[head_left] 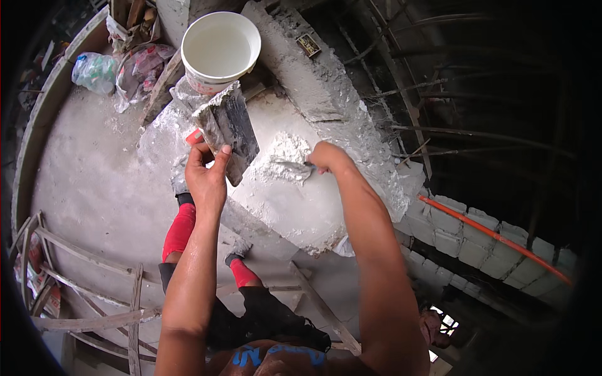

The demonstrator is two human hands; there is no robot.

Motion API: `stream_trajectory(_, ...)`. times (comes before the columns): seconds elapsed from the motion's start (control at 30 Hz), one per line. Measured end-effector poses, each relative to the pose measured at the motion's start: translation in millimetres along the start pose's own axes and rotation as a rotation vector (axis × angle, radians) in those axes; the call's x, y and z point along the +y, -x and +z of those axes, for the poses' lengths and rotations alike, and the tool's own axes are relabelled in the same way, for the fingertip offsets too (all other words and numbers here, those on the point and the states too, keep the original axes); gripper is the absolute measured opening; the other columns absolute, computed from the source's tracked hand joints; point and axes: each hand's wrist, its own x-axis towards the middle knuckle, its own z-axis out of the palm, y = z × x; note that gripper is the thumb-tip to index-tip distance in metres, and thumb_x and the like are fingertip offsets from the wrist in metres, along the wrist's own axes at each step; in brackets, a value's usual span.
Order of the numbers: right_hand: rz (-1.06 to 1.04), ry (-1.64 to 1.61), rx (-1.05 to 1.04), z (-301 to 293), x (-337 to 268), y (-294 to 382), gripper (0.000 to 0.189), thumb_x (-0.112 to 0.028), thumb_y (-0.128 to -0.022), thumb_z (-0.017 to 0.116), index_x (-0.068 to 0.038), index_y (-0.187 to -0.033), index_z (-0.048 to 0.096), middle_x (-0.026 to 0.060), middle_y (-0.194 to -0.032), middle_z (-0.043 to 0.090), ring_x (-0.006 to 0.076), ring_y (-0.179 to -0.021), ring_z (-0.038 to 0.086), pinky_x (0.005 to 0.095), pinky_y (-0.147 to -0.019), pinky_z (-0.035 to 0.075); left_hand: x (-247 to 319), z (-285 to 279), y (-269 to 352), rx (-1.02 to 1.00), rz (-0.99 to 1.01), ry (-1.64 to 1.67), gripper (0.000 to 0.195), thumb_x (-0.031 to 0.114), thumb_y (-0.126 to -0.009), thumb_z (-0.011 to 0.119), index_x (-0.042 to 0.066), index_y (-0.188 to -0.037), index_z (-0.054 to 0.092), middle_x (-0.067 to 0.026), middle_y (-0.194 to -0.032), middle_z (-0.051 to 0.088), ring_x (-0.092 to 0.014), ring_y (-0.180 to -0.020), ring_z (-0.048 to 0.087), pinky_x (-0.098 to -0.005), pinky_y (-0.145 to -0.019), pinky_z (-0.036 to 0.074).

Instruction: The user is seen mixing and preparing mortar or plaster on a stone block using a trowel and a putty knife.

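My left hand [207, 164] grips a flat, plaster-crusted trowel [242, 134] with a dark metal face, held tilted above the work surface. A red piece [194, 137], perhaps its handle, shows beside my fingers. My right hand [328, 157] is closed around a small tool, mostly hidden by the fist. Its blade [295, 165] meets a heap of wet white plaster [287, 145]. The heap sits on a pale, plaster-smeared board [291, 216]. Just beyond the trowel stands a white plastic bucket [186, 61] holding cloudy liquid.
A rough concrete ledge [310, 94] runs along the right, with a small box [308, 45] on it. Farther right are a concrete block wall [470, 230] and an orange pipe [494, 237]. Plastic bags [94, 73] lie at upper left, wooden framing [89, 319] at lower left.
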Motion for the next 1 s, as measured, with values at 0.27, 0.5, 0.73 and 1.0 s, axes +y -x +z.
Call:
stream_trajectory(0.27, -0.108, 0.023, 0.288, 37, 11, 3, 0.048, -0.041, -0.095, 0.063, 0.006, -0.099, 0.073, 0.0304, -0.106, 0.07, 0.043, -0.102, 0.068, 0.0478, -0.091, 0.053, -7, -2, -4, -0.055, 0.054, -0.141, 0.019, 0.014, -0.088, 0.077, 0.001, -0.095, 0.065, -0.006, -0.086, 0.07, -0.012, -0.08, 0.062, -0.0284, -0.073, 0.051)
stream_trajectory(0.5, -0.019, -0.052, 0.288, 99, -14, 59, 0.039, -0.033, -0.097, 0.06, -0.002, -0.121, 0.062, 0.0244, -0.114, 0.07, 0.0397, -0.105, 0.069, 0.0492, -0.091, 0.054, 2, 13, -5, -0.149, 0.027, -0.216, 0.019, 0.012, -0.089, 0.074, -0.001, -0.097, 0.065, -0.0064, -0.087, 0.07, -0.012, -0.08, 0.061, -0.0287, -0.074, 0.05)
stream_trajectory(0.73, -0.259, -0.693, 0.776, 255, 127, 64, 0.036, -0.018, -0.085, 0.078, -0.004, -0.115, 0.065, 0.0164, -0.107, 0.068, 0.036, -0.099, 0.066, 0.0422, -0.086, 0.053, -9, -3, -10, -0.069, -0.022, -0.132, 0.022, 0.017, -0.094, 0.071, -0.001, -0.106, 0.065, -0.0051, -0.093, 0.068, -0.012, -0.085, 0.06, -0.0285, -0.083, 0.048)
stream_trajectory(1.0, -0.29, -0.951, 0.697, 247, 193, -63, 0.036, -0.013, -0.085, 0.079, -0.003, -0.117, 0.068, 0.0102, -0.108, 0.07, 0.021, -0.098, 0.066, 0.0338, -0.088, 0.052, -38, 5, 13, -0.208, -0.217, -0.216, 0.026, 0.018, -0.097, 0.07, -0.002, -0.111, 0.063, -0.0052, -0.1, 0.069, -0.011, -0.09, 0.061, -0.0267, -0.084, 0.049)
